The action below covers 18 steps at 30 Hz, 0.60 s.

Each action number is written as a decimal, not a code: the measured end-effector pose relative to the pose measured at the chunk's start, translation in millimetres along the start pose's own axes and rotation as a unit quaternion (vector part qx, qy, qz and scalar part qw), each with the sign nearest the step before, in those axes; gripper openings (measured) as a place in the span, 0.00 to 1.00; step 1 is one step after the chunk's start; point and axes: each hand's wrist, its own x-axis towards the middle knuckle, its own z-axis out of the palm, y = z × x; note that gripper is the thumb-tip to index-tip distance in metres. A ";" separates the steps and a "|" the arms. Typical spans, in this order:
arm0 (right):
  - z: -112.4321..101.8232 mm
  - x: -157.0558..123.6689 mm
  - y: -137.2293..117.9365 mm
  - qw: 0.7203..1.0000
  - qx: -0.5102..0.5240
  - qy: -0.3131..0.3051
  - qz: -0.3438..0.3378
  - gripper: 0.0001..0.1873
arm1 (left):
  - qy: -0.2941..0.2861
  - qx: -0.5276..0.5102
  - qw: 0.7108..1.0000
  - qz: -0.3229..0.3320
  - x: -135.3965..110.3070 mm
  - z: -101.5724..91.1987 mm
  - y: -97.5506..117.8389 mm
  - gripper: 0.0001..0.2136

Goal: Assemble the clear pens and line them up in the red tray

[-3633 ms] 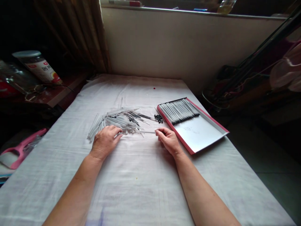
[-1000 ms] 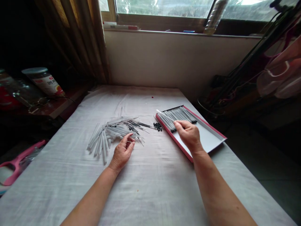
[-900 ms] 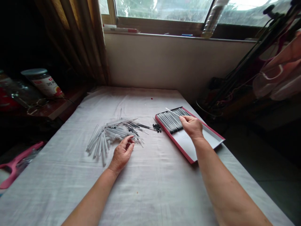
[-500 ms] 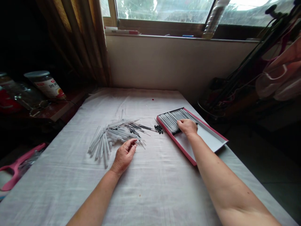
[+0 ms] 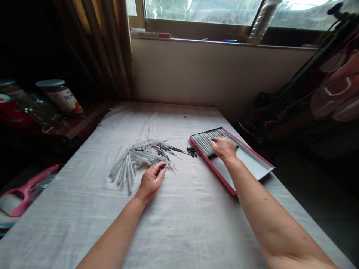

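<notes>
My left hand [image 5: 152,181] rests on the cloth, fingers loosely bent and thumb apart, with nothing visible in it. Just beyond it spreads a loose pile of clear plastic pen barrels [image 5: 127,168] mixed with thin black-and-white refills [image 5: 162,149]. Several small black caps [image 5: 192,151] lie between the pile and the box. My right hand [image 5: 224,148] is over a shallow red-edged box [image 5: 254,170] with a white inside. Its fingertips touch the row of pens [image 5: 206,141] laid side by side at the far end; the fingers look loosened, their undersides hidden.
A white cloth [image 5: 168,239] covers the table. A tiny red piece [image 5: 185,117] lies towards the back. Jars [image 5: 60,96] stand on a dark side shelf at left, above a pink-handled item [image 5: 26,190]. A wall and window sill [image 5: 202,39] close off the far side.
My right hand has loosened from a closed grip over the pens, staying at the row. My left hand has barely moved. The whole view has shifted slightly.
</notes>
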 end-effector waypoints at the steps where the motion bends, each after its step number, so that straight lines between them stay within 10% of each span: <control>1: -2.8 -1.5 -7.6 1.000 0.007 0.009 -0.018 0.18 | 0.000 -0.006 1.000 -0.003 0.1 -0.1 0.6 0.13; 10: 22.7 -18.6 -110.0 0.965 0.075 -0.062 -0.243 0.18 | -0.021 -0.082 0.996 -0.032 -1.0 -5.4 7.8 0.17; 18: 54.1 -0.5 -157.2 0.957 0.053 -0.114 -0.262 0.24 | -0.020 -0.095 0.994 -0.045 -0.8 -4.6 6.3 0.18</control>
